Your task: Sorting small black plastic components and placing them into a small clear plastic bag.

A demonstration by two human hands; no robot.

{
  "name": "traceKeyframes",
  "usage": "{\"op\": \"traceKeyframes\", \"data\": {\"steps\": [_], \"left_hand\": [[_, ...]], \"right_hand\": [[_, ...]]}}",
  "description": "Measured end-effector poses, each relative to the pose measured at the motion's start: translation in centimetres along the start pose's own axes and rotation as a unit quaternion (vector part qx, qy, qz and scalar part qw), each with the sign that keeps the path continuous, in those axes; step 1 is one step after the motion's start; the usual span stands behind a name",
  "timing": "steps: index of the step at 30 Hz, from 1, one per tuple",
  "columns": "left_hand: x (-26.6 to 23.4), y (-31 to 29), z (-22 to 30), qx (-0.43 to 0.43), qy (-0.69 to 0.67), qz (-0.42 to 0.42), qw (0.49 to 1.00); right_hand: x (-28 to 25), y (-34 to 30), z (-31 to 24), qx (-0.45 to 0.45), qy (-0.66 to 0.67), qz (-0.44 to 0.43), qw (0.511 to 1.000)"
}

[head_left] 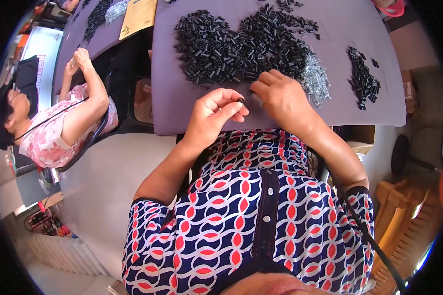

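My left hand [215,117] is closed in a pinch at the table's near edge, with a small black plastic piece [241,100] between thumb and forefinger. Just to its right, my right hand [282,100] is curled, knuckles up, at the front of a large pile of short black plastic tubes [209,49]. Its fingertips are mostly hidden, so what they grip does not show clearly. A heap of small clear plastic pieces [316,81] lies beside the right hand, against the black pile.
A smaller group of black pieces [363,81] lies farther right on the purple-grey tabletop [379,29]. At left, a co-worker [64,123] sits handling something small by another table with similar piles and a yellow-brown envelope [139,17]. A wooden chair [403,216] stands at lower right.
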State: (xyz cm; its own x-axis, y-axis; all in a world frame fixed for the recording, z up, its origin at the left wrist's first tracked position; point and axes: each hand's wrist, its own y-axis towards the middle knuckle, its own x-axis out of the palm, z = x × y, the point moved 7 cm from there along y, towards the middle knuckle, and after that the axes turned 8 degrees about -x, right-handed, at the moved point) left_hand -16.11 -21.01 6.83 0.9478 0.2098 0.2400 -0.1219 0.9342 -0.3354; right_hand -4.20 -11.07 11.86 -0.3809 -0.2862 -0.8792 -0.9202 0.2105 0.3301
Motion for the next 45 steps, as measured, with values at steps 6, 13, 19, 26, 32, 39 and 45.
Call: {"op": "traceKeyframes", "data": {"steps": [6,13,19,26,32,39,45], "left_hand": [[-1.3,-0.3,0.1,-0.010,0.001,0.017,1.000],[0.2,0.6,-0.4,-0.015,0.009,0.001,1.000],[4.5,1.8,-0.6,-0.028,0.017,-0.035,0.999],[7.4,3.6,-1.4,-0.069,0.021,-0.055,0.996],[7.9,4.4,-2.3,-0.171,-0.017,-0.126,0.977],[7.7,4.3,-1.8,-0.145,0.036,-0.105,0.983],[7.0,4.1,-1.0,-0.087,0.060,-0.067,0.992]], "right_hand": [[1.7,1.1,-0.6,-0.003,-0.026,-0.011,1.000],[0.2,-2.2,1.9,0.204,0.426,0.044,0.881],[-0.7,-5.5,2.9,0.231,0.557,0.036,0.797],[-1.7,-7.9,5.0,0.226,0.547,0.037,0.805],[-3.5,-7.4,4.9,0.064,0.392,0.012,0.918],[-1.5,-7.7,5.3,0.208,0.529,-0.017,0.823],[-1.2,-7.4,5.4,0.243,0.518,0.045,0.819]]}}
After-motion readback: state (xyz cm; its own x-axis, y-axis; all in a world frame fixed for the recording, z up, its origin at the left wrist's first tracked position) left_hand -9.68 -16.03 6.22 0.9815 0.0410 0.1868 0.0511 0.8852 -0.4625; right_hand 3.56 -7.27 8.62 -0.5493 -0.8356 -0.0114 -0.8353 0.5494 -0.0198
